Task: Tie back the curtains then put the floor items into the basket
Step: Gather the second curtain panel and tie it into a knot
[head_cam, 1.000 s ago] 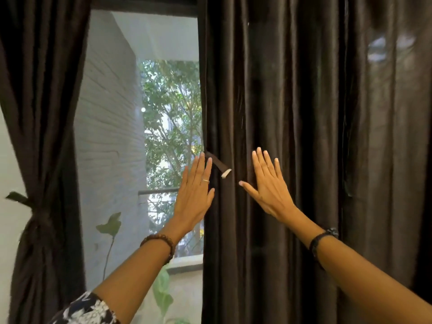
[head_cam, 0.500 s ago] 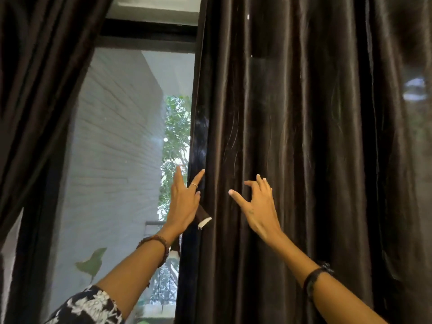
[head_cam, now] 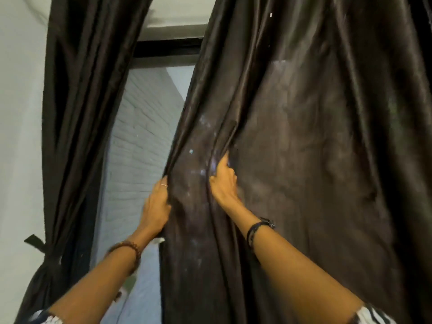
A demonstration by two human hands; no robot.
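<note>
I'm seeing both hands, left [head_cam: 155, 208] and right [head_cam: 223, 181], bunching the dark glossy curtain [head_cam: 292, 160]; white brick wall [head_cam: 140, 136] is showing outside.

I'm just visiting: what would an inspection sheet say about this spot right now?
Surface: nothing seen; the floor is out of view.
Job's things: left curtain already tied with a tie-back; right curtain loose, being gathered; basket and floor items not seen.
Clutter: nothing seen.
Hands: left hand grips the right curtain's edge; right hand pinches a fold.
Cables: nothing seen.
Surroundings: window onto a white brick wall.
</note>
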